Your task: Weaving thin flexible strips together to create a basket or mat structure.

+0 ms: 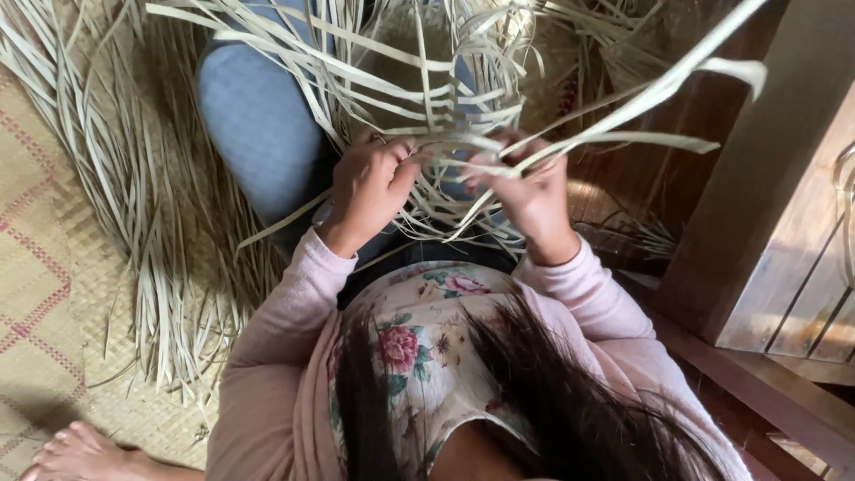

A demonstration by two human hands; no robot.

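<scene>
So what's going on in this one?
A seated person works pale flat leaf strips with both bare hands. The left hand and right hand pinch crossing strips close together over the lap, with long loose ends fanning upward and to the right. More strips lie in a pile on a woven mat to the person's left.

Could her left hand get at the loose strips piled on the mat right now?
Probably not at once: the left hand grips the woven strips, and the loose strips lie beyond her knee.
</scene>
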